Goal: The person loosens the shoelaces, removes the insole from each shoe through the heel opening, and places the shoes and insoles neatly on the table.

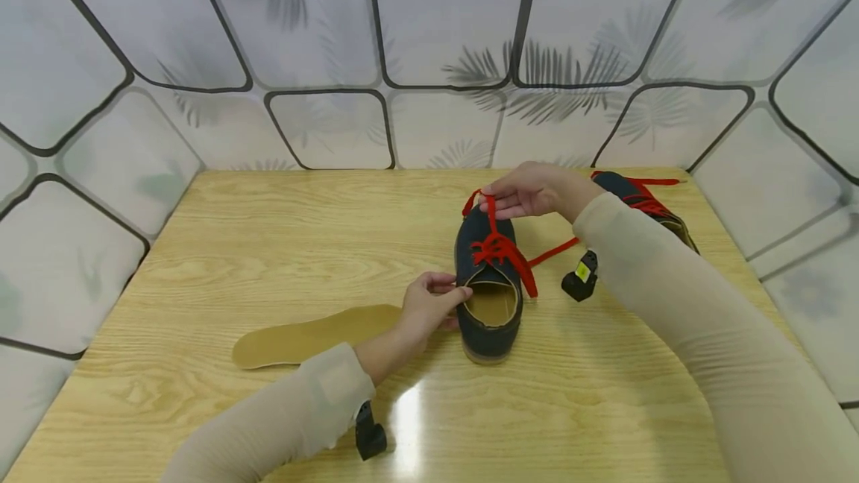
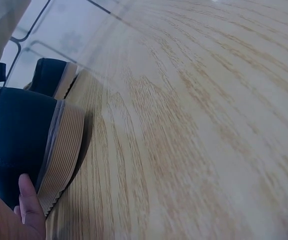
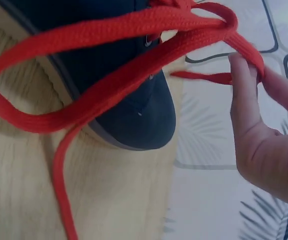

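Observation:
A dark navy shoe (image 1: pixel 490 338) with a pale ridged sole stands on the table, its toe pointing away from me. My left hand (image 1: pixel 426 308) holds its left side near the opening, thumb at the collar and fingers against the outer side. Above the toe, my right hand (image 1: pixel 526 191) pinches a red shoelace (image 3: pixel 247 47) between thumb and fingers, drawing it up and forward. The lace is tied over the tongue, with a large loop (image 3: pixel 38 122) and a loose end hanging to the right. A tan insole (image 1: pixel 305 338) lies flat, partly behind my left wrist.
A second navy shoe (image 1: pixel 620 188) with red laces lies at the back right, partly hidden by my right forearm. The wooden table (image 1: pixel 302 229) meets a patterned backdrop (image 1: pixel 443 125) at the back. Black wrist cameras (image 1: pixel 580 276) are strapped to both sleeves.

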`<state>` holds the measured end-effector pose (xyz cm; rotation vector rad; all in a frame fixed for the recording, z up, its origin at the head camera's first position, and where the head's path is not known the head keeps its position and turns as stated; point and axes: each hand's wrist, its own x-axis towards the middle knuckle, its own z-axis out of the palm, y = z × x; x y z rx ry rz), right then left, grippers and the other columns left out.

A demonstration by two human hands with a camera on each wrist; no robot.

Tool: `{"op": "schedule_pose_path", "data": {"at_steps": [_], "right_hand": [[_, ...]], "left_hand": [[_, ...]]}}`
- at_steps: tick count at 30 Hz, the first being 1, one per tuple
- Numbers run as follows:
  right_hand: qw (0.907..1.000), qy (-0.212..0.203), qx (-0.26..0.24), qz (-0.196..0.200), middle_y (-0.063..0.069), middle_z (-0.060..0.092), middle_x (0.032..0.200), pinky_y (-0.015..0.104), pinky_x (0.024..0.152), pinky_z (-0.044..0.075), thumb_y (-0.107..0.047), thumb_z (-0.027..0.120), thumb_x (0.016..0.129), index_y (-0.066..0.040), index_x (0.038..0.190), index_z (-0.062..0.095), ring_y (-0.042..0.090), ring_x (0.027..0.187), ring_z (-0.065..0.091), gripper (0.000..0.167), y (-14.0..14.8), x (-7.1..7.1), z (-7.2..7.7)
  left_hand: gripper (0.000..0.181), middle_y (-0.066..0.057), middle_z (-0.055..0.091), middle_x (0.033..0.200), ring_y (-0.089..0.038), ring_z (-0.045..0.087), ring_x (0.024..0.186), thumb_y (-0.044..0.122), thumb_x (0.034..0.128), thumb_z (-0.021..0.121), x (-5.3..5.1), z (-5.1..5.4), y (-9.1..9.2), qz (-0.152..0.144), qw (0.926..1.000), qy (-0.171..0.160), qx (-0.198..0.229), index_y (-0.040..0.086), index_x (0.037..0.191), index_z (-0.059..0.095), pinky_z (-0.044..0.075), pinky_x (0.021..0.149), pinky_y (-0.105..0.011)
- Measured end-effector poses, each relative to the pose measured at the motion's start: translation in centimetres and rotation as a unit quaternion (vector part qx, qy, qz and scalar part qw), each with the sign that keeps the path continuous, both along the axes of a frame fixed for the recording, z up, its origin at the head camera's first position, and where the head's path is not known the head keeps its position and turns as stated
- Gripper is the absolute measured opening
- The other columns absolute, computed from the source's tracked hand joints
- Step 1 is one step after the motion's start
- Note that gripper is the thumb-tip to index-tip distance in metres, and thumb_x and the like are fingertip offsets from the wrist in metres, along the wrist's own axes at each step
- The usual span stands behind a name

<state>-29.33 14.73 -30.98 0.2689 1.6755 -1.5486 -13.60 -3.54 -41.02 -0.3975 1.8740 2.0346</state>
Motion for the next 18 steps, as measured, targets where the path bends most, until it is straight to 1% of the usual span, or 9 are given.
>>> {"op": "schedule_pose_path", "data": {"at_steps": [2, 5, 8, 10, 11, 12, 15, 18], "right_hand": [[0.9991, -0.029, -0.031, -0.007, 0.005, 0.07, 0.076, 0.028, 0.07, 0.056, -0.008, 0.052, 0.096, -0.004, 0.083, 0.069, 0.014, 0.072, 0.068, 0.022, 0.4, 0.0, 0.0], [0.996, -0.049, -0.069, -0.025, 0.005, 0.07, 0.077, 0.029, 0.073, 0.055, -0.007, 0.048, 0.098, -0.005, 0.082, 0.069, 0.015, 0.075, 0.067, 0.026, 0.7, -0.1, 0.1], [0.9926, -0.058, -0.09, -0.057, 0.006, 0.07, 0.079, 0.03, 0.083, 0.054, -0.009, 0.046, 0.099, -0.005, 0.093, 0.064, 0.017, 0.076, 0.068, 0.019, 1.0, -0.3, 0.3], [0.9893, -0.065, -0.102, -0.082, 0.008, 0.071, 0.081, 0.032, 0.094, 0.049, -0.01, 0.045, 0.099, -0.005, 0.108, 0.058, 0.019, 0.076, 0.069, 0.016, 1.1, -0.4, 0.5], [0.9877, -0.067, -0.105, -0.095, 0.009, 0.071, 0.081, 0.032, 0.097, 0.046, -0.011, 0.045, 0.099, -0.006, 0.114, 0.054, 0.019, 0.076, 0.069, 0.018, 1.1, -0.5, 0.6], [0.9859, -0.07, -0.108, -0.106, 0.009, 0.071, 0.081, 0.033, 0.101, 0.042, -0.011, 0.044, 0.099, -0.007, 0.121, 0.049, 0.02, 0.076, 0.069, 0.023, 1.1, -0.5, 0.8], [0.9788, -0.079, -0.117, -0.149, 0.011, 0.071, 0.079, 0.032, 0.104, 0.035, -0.012, 0.045, 0.099, -0.011, 0.124, 0.045, 0.021, 0.074, 0.07, 0.025, 1.4, -0.7, 1.1], [0.9703, -0.08, -0.126, -0.191, 0.012, 0.071, 0.076, 0.031, 0.104, 0.034, -0.012, 0.046, 0.098, -0.012, 0.115, 0.048, 0.021, 0.071, 0.07, 0.017, 2.0, -0.8, 1.6]], "left_hand": [[0.039, -0.007, 0.055, 0.099, -0.013, 0.058, 0.074, 0.015, 0.0813, 0.072, 0.0, -0.1, 0.0, -0.002, 1.0, 0.0, 0.0, 0.002, 0.114, 0.055, 0.054, 0.057, -0.026], [0.038, -0.006, 0.055, 0.098, -0.013, 0.059, 0.074, 0.015, 0.081, 0.072, 0.0, -0.1, 0.0, 0.0, 1.0, 0.003, 0.0, 0.002, 0.113, 0.055, 0.054, 0.056, -0.026], [0.038, -0.006, 0.055, 0.096, -0.012, 0.059, 0.074, 0.014, 0.0807, 0.072, 0.1, -0.1, 0.0, 0.002, 1.0, 0.007, 0.003, 0.002, 0.113, 0.055, 0.054, 0.056, -0.026], [0.038, -0.005, 0.055, 0.096, -0.012, 0.058, 0.073, 0.014, 0.0806, 0.072, 0.1, -0.1, 0.0, 0.003, 1.0, 0.008, 0.003, 0.002, 0.113, 0.055, 0.055, 0.056, -0.027], [0.038, -0.005, 0.054, 0.096, -0.012, 0.058, 0.073, 0.014, 0.0807, 0.072, 0.1, 0.0, 0.0, 0.004, 1.0, 0.008, 0.003, 0.002, 0.113, 0.055, 0.055, 0.056, -0.027], [0.038, -0.005, 0.054, 0.096, -0.012, 0.058, 0.073, 0.014, 0.0808, 0.072, 0.2, 0.0, 0.0, 0.004, 1.0, 0.008, 0.002, 0.003, 0.113, 0.055, 0.055, 0.056, -0.027], [0.039, -0.004, 0.054, 0.096, -0.011, 0.059, 0.072, 0.014, 0.0812, 0.072, 0.2, 0.2, 0.0, 0.003, 1.0, 0.005, 0.003, 0.003, 0.114, 0.055, 0.055, 0.056, -0.027], [0.039, -0.004, 0.054, 0.096, -0.011, 0.058, 0.073, 0.014, 0.0815, 0.072, 0.2, 0.2, 0.0, 0.0, 1.0, 0.005, 0.004, 0.003, 0.115, 0.054, 0.055, 0.056, -0.028]]}}
